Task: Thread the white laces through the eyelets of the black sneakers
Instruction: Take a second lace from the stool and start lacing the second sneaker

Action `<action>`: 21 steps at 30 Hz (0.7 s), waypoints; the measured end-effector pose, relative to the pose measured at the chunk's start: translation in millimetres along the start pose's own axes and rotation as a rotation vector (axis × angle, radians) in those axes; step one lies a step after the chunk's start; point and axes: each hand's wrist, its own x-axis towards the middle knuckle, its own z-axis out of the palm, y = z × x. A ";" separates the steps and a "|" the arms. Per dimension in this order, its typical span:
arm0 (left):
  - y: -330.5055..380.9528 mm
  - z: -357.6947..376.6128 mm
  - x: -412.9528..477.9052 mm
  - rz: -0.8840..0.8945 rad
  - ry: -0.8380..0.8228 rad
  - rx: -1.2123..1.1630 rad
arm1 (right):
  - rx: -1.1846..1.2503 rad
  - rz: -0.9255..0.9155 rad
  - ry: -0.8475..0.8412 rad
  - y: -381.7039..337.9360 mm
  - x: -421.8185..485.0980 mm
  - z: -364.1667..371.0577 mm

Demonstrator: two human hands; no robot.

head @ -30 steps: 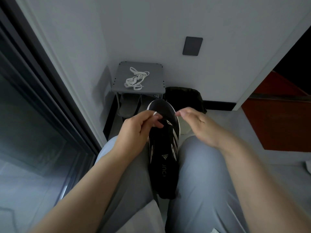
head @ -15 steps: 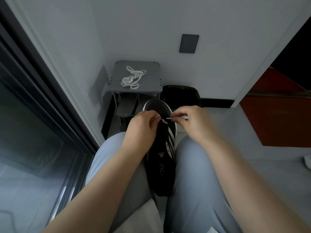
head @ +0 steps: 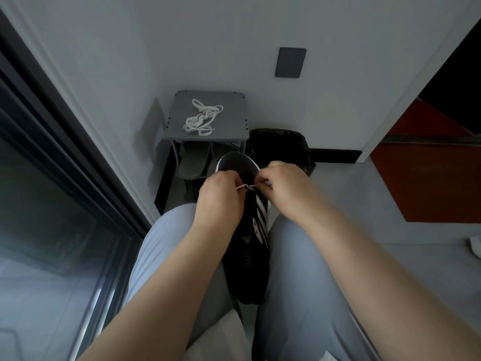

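- A grey rack is standing against the wall, beyond the left hand.
- Grey slippers are lying under it.
- A black bin is sitting just beyond the right hand.
- A dark wall plate is hanging high above that hand.

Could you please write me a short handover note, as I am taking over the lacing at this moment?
Left hand and right hand: each pinches the white lace near the toe end of the black sneaker, which lies between the thighs.
Second lace: loose on the grey stool.
Done: lacing seems begun at the toe end; hands hide the eyelets.
Left: the rest of this sneaker, then the other one, not in view.
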 end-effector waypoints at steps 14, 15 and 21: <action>-0.5 7.4 -3.5 -0.067 0.021 -0.309 | -0.129 -0.144 -0.074 8.0 10.8 -5.7; -0.2 8.0 -3.5 -0.077 0.026 -0.322 | -0.139 -0.169 -0.082 8.4 12.6 -6.8; 0.3 10.1 -1.6 -0.155 0.019 -0.384 | 0.104 -0.103 -0.119 15.8 14.7 -8.9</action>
